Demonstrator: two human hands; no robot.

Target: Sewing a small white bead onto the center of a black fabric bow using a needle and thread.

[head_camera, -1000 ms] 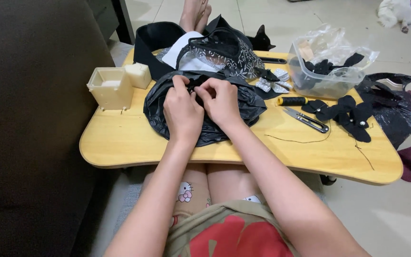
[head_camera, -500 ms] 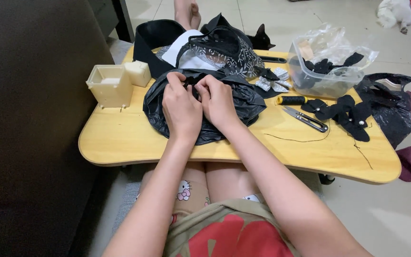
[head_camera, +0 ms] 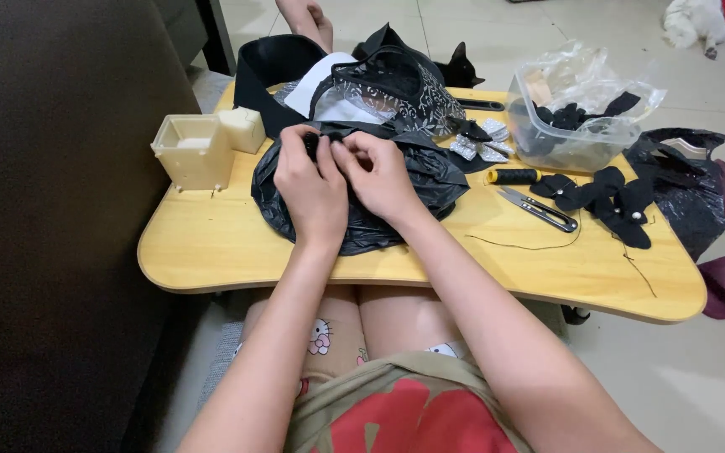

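Head view, from the left: a cream box (head_camera: 192,149) and a smaller cream block (head_camera: 243,128) stand at the far left corner of the yellow table (head_camera: 211,243), just beside the black bag (head_camera: 396,197) spread over its middle. Both hands meet above that bag. The left hand (head_camera: 310,191) has its fingers curled shut around a small black piece (head_camera: 311,146), which pokes up between thumb and forefinger. The right hand (head_camera: 378,174) touches the left one, its fingertips pinched together against the same piece; whether they hold a needle or thread there is too small to tell.

The piece itself is dark, soft-looking and mostly hidden by the fingers, so its shape stays unclear. It sits over the bag's far edge, close to a heap of black lace (head_camera: 396,88).

Risks, as I judge them: black on black is the main one. If the pinch slips, the piece would drop onto the bag and be hard to find. The slick, crumpled plastic could also slide under the wrists and drag things with it.

Further right, a black spool (head_camera: 513,176) and snips (head_camera: 539,208) lie near the right forearm; a careless sweep could knock them off or catch the loose thread (head_camera: 530,245). Black bows (head_camera: 606,197) and a clear tub (head_camera: 572,126) lie beyond.
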